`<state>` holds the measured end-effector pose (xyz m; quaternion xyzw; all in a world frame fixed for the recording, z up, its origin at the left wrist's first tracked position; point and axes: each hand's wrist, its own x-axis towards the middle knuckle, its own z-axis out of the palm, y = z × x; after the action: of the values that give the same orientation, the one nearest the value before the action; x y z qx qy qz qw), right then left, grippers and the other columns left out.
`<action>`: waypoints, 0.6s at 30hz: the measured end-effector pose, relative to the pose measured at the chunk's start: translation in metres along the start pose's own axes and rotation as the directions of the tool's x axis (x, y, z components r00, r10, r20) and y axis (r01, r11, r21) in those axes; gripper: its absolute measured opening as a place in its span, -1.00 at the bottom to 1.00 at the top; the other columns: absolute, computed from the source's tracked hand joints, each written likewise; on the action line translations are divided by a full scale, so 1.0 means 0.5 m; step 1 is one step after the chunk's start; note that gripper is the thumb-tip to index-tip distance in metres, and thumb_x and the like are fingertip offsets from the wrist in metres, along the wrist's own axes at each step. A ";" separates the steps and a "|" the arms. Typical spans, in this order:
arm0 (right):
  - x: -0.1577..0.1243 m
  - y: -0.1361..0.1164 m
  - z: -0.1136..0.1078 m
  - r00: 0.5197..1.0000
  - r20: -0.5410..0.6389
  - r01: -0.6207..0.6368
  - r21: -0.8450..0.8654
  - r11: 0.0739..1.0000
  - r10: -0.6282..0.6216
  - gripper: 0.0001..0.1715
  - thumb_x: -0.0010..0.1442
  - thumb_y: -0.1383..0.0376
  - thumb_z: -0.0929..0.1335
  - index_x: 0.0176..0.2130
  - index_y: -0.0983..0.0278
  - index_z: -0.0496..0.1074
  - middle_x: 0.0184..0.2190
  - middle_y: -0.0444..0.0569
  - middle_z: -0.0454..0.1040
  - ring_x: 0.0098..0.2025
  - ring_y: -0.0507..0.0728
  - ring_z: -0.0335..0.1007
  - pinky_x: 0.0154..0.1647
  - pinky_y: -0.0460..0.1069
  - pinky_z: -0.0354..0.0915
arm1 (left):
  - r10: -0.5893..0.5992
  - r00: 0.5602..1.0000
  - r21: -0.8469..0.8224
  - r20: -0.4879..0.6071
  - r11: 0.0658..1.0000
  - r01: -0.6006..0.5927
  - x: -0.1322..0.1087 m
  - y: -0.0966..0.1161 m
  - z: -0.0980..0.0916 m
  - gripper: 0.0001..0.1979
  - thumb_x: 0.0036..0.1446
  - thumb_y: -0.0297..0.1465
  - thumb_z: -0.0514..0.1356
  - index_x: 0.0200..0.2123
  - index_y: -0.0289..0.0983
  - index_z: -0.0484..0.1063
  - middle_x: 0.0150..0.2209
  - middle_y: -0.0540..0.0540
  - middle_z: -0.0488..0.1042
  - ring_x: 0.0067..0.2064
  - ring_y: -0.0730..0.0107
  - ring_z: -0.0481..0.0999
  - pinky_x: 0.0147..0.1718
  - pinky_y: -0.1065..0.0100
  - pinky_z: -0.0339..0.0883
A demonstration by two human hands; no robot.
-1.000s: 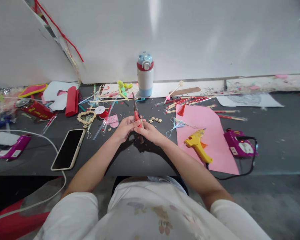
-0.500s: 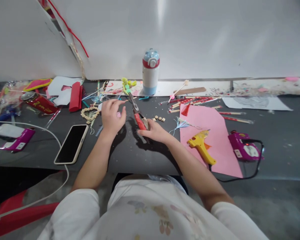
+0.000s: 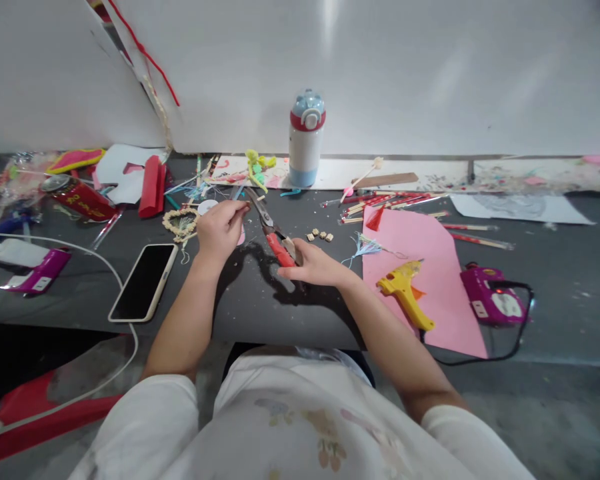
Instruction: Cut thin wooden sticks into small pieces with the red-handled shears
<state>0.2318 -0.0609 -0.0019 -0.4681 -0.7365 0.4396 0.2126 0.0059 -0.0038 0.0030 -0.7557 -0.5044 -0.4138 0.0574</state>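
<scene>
My right hand is wrapped round the red handles of a pair of pliers, whose jaws point up and left. My left hand is closed in a pinch beside the jaws. Between its fingertips is what looks like a thin wooden stick, mostly hidden, its pale end showing just past the jaws. Several small cut wooden pieces lie on the dark table right of the pliers. A braided cord loop rests left of my left hand, and a pink piece shows partly behind it.
A bottle stands at the back. On the right, a yellow glue gun lies on pink sheet, near a purple power block and red-wrapped sticks. A phone, cable and red can are on the left.
My left hand's fingers have closed from a looser hold into a tight pinch beside the plier jaws. The pliers stay in my right hand, and the view has shifted slightly.
</scene>
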 end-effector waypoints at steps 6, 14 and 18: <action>-0.001 -0.004 0.000 1.000 0.018 -0.009 0.012 1.000 0.008 -0.44 -0.14 -0.10 0.38 -0.37 0.23 0.13 -0.48 -0.20 0.24 -0.48 0.00 0.12 -0.46 -0.06 0.03 | -0.063 0.997 -0.082 0.050 0.994 0.067 0.004 -0.006 -0.004 -0.78 0.15 -0.28 0.11 -0.28 -0.24 0.51 -0.31 -0.07 0.56 -0.29 0.41 0.52 -0.28 0.40 0.33; 0.004 0.004 0.007 1.000 0.010 -0.017 -0.001 1.000 0.017 -0.42 -0.12 -0.14 0.36 -0.38 0.23 0.14 -0.48 -0.20 0.25 -0.47 0.00 0.12 -0.45 -0.07 0.02 | -0.057 0.995 -0.107 0.088 0.992 0.066 0.006 -0.012 -0.008 -0.80 0.14 -0.30 0.13 -0.30 -0.24 0.51 -0.35 -0.06 0.56 -0.32 0.42 0.51 -0.31 0.41 0.30; 0.004 0.002 0.007 1.000 0.007 -0.006 -0.009 1.000 0.006 -0.45 -0.09 -0.14 0.35 -0.41 0.23 0.15 -0.49 -0.19 0.25 -0.47 0.01 0.13 -0.44 -0.06 0.02 | -0.059 0.994 -0.091 0.096 0.994 0.068 0.005 -0.010 -0.005 -0.77 0.15 -0.26 0.11 -0.28 -0.24 0.50 -0.34 -0.07 0.55 -0.31 0.41 0.51 -0.31 0.40 0.29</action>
<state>0.2290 -0.0605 -0.0048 -0.4697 -0.7376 0.4388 0.2067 0.0009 -0.0008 0.0045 -0.7596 -0.5102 -0.4029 -0.0148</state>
